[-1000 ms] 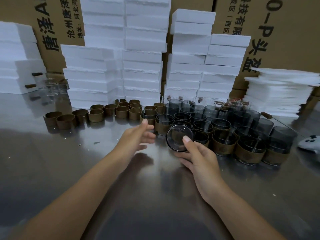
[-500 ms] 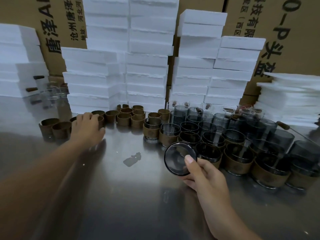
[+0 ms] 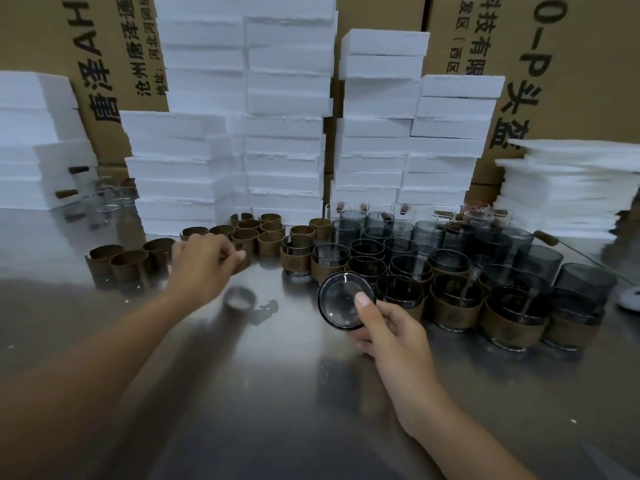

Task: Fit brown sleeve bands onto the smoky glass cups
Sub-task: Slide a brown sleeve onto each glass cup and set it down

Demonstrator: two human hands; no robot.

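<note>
My right hand (image 3: 391,329) grips a smoky glass cup (image 3: 341,299) tilted on its side, its round base facing me, thumb on the base rim. My left hand (image 3: 204,258) is at the row of loose brown sleeve bands (image 3: 128,263) on the left, fingers curled round one brown band (image 3: 242,259) lifted slightly off the steel table (image 3: 259,393). Behind the held cup stand several banded cups (image 3: 453,306) and, further back, bare smoky cups (image 3: 398,237).
Stacks of white foam blocks (image 3: 287,140) and cardboard boxes (image 3: 571,64) wall off the back of the table. A few clear glasses (image 3: 104,206) sit at the far left. A white object (image 3: 630,297) lies at the right edge.
My left hand reached left to the band row, closed on a band and moved right with it. My right hand kept the cup, staying near the banded cups.
</note>
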